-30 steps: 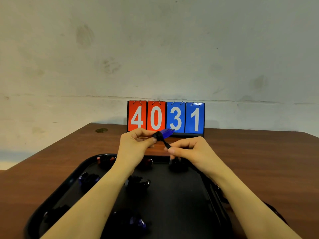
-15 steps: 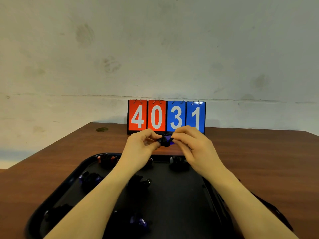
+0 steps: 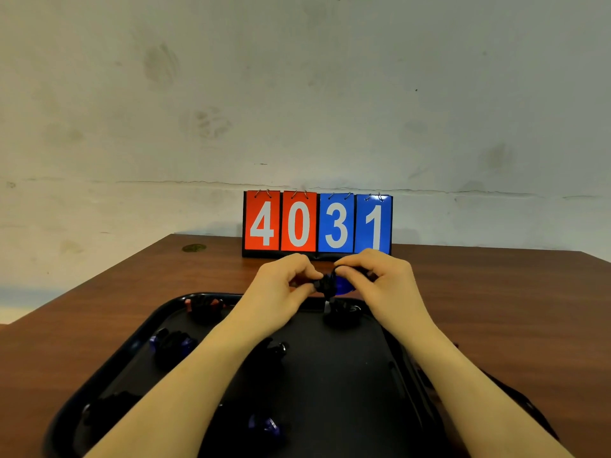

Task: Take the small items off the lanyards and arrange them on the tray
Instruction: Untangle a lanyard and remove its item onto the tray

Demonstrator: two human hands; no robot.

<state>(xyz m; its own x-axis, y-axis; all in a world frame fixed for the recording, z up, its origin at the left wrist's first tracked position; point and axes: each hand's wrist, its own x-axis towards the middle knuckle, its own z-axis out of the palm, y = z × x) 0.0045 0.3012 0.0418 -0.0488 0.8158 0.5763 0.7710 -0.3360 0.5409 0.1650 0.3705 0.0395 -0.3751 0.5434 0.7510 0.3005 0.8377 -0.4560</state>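
Note:
Both hands meet above the far rim of a black tray (image 3: 109, 365). My left hand (image 3: 277, 289) pinches the black end of a small blue item (image 3: 342, 286). My right hand (image 3: 380, 282) pinches the black cord looped over the same item. The item is mostly hidden between the fingertips. On the tray lie several small dark items: one with red parts (image 3: 203, 305) at the far left, a blue one (image 3: 170, 342) on the left, a black one (image 3: 342, 314) under my right hand, and a blue one (image 3: 264, 424) near the front.
A flip scoreboard (image 3: 317, 223) reading 4031 stands on the brown table (image 3: 496, 309) against the wall behind my hands. A black lanyard strap (image 3: 529, 404) trails off the tray's right side under my right forearm. A small round mark (image 3: 194, 248) sits at the table's far left.
My right hand moved up from the cord below the item to join my left hand at the item. Both hands dropped slightly, and the blue item is now mostly covered.

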